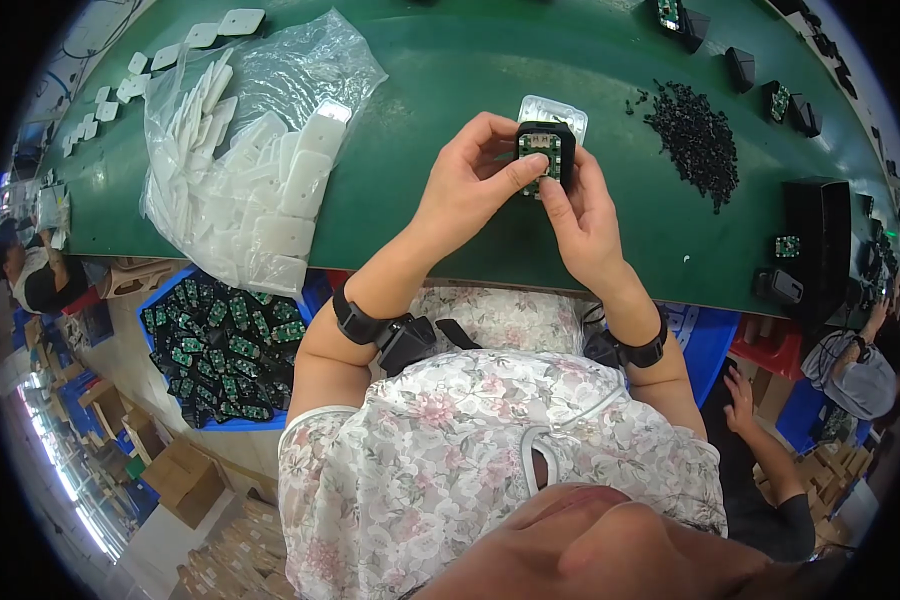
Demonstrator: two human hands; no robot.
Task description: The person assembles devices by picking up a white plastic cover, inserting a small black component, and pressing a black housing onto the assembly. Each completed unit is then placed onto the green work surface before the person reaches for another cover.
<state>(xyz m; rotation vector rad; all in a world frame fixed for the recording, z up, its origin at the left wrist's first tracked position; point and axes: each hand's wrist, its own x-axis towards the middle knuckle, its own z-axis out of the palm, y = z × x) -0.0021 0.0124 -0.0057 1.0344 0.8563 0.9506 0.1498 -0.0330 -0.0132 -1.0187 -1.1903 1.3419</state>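
Note:
Over the green table, both hands hold a black plastic housing with a green circuit board in its open face. My left hand wraps its left side, and that thumb lies on the board. My right hand grips the lower right side, its thumb at the board's lower end. A shiny, pale shallow tray shows just behind the housing, partly hidden by it. The fingers behind the housing are mostly out of sight.
A clear bag of white flat covers lies left. Small black parts are heaped right, near black housings and a large black box. A blue bin holds boards below the table edge. Other people sit at both sides.

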